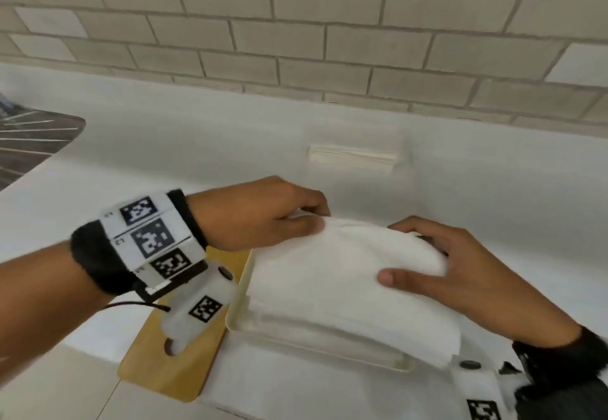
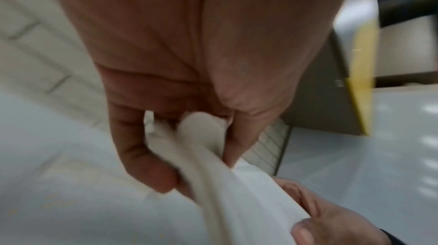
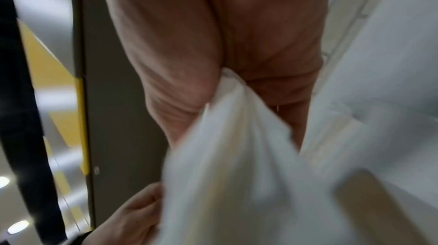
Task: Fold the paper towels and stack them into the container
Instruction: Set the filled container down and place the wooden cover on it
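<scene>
Fingers [image 1: 404,279] half-hidden behind paper towel [image 1: 345,265]

The left hand [image 1: 263,214] reaches in from the left, knuckles up, fingers [image 2: 142,155] and thumb curled and pinching; the right hand [image 1: 460,271] comes from the lower right, thumb [image 1: 399,278] lying across the top, fingers curled behind; both wrists carry black bands with marker tags.

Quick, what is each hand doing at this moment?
Left hand: closed, pinching the left end of the white folded paper towel.
Right hand: closed, gripping the right end of the same towel.
</scene>
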A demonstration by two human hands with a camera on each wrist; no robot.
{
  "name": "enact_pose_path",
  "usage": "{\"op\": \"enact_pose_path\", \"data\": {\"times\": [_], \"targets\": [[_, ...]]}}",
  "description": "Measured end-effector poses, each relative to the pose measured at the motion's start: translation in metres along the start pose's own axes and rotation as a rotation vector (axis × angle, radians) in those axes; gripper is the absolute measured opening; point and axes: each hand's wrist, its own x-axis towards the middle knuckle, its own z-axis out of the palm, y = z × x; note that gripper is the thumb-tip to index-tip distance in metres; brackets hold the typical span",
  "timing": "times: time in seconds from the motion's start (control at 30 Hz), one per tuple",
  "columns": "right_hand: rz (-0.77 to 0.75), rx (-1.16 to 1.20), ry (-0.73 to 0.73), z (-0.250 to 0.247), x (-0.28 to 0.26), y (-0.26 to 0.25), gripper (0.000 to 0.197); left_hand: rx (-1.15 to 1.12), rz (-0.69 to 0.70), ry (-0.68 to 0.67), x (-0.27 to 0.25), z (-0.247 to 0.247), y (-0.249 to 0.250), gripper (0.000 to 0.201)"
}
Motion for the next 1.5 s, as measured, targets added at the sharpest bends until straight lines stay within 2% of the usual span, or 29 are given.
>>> {"op": "enact_pose_path", "data": {"times": [0.13,0.2,0.27,0.33,0.4,0.47,0.53,0.57,0.6,0.67,0.7,0.77,0.87,0.97,1.07,1.17,1.23,1.3,1.33,1.4,1.5], "targets": [[0.086,-0.025,-0.101,0.022,0.003,0.021,0.048,-0.168,-0.196,-0.026,-0.006,0.044,-0.038,0.023],[0.087,-0.14,-0.085,0.03,0.005,0.028,0.044,-0.122,-0.233,-0.023,-0.011,0.062,-0.044,0.023],[0.077,-0.255,-0.036,0.035,0.007,0.031,0.041,0.017,-0.234,0.013,-0.016,0.074,-0.045,0.025],[0.081,-0.398,-0.026,0.043,0.007,0.032,0.041,0.226,-0.168,0.108,-0.022,0.08,-0.045,0.029],[0.065,-0.649,-0.006,0.053,0.007,0.033,0.046,0.461,-0.089,0.235,-0.03,0.079,-0.048,0.032],[0.004,-0.894,0.071,0.058,0.006,0.034,0.058,0.469,-0.091,0.395,-0.045,0.074,-0.054,0.036],[-0.081,-0.953,0.139,0.054,0.004,0.028,0.071,0.316,-0.253,0.504,-0.067,0.071,-0.065,0.048],[-0.085,-0.945,0.099,0.05,0.003,0.025,0.073,0.261,-0.391,0.479,-0.08,0.075,-0.073,0.056],[-0.079,-0.93,0.022,0.047,0.0,0.025,0.072,0.251,-0.551,0.384,-0.094,0.083,-0.083,0.065],[-0.023,-0.882,-0.159,0.045,-0.004,0.03,0.071,0.224,-0.832,0.07,-0.117,0.103,-0.096,0.09],[-0.021,-0.878,-0.203,0.045,-0.004,0.034,0.07,0.171,-0.913,-0.069,-0.125,0.115,-0.098,0.105],[-0.038,-0.894,-0.222,0.047,-0.003,0.039,0.07,0.108,-0.958,-0.176,-0.13,0.134,-0.095,0.127],[-0.039,-0.878,-0.228,0.048,0.001,0.042,0.074,0.15,-0.971,-0.182,-0.128,0.148,-0.087,0.134],[-0.062,-0.73,-0.203,0.041,0.0,0.042,0.072,0.137,-0.968,-0.152,-0.123,0.149,-0.086,0.135],[-0.114,-0.588,-0.046,0.029,-0.003,0.038,0.058,0.128,-0.972,-0.06,-0.129,0.134,-0.1,0.138],[-0.152,-0.494,0.082,0.015,-0.009,0.034,0.053,0.136,-1.029,0.087,-0.142,0.091,-0.127,0.143],[-0.196,-0.478,0.149,0.006,-0.014,0.029,0.056,0.128,-0.982,0.252,-0.143,0.05,-0.124,0.146],[-0.234,-0.47,0.195,0.002,-0.019,0.023,0.072,0.141,-0.817,0.385,-0.131,0.014,-0.096,0.143],[-0.243,-0.471,0.193,0.002,-0.022,0.019,0.087,0.151,-0.709,0.386,-0.12,0.004,-0.076,0.144],[-0.263,-0.477,0.151,0.005,-0.028,0.011,0.114,0.212,-0.451,0.247,-0.091,-0.001,-0.034,0.144],[-0.295,-0.503,0.031,0.016,-0.034,0.004,0.132,0.348,-0.124,-0.026,-0.048,0.024,0.004,0.146]]}}
